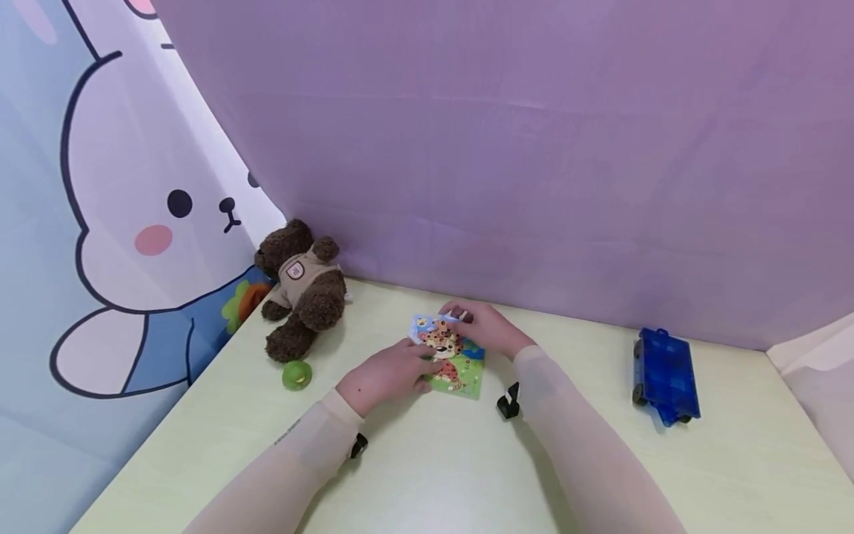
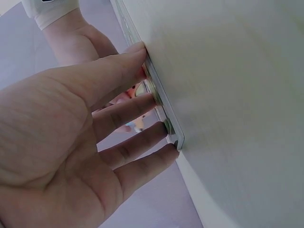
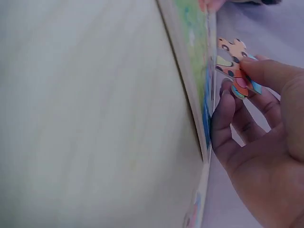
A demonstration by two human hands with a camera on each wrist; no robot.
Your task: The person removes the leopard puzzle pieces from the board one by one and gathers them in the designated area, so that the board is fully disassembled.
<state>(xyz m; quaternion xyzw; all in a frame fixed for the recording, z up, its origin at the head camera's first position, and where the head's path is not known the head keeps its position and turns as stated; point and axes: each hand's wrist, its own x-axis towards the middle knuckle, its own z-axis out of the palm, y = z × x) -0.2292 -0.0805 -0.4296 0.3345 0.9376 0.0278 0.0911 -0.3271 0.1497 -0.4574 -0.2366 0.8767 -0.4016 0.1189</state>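
Note:
A jigsaw puzzle (image 1: 467, 384) with a spotted leopard cub on a green and blue background lies flat on the table. My left hand (image 1: 387, 374) is at its left side. In the left wrist view, the fairly straight fingers (image 2: 130, 111) and thumb touch the puzzle along its edge. At the far right part of the puzzle is my right hand (image 1: 490, 328). Between thumb and fingers it pinches a jigsaw piece (image 3: 232, 50), orange with dark spots, tilted up over the board. My hands partly cover the picture.
A brown teddy bear (image 1: 313, 297) in a beige shirt leans at the back left, with a green toy duck (image 1: 296, 375) in front of it. To the right stands a blue toy cart (image 1: 667, 377) with wheels. A purple cloth (image 1: 500, 163) hangs behind the table.

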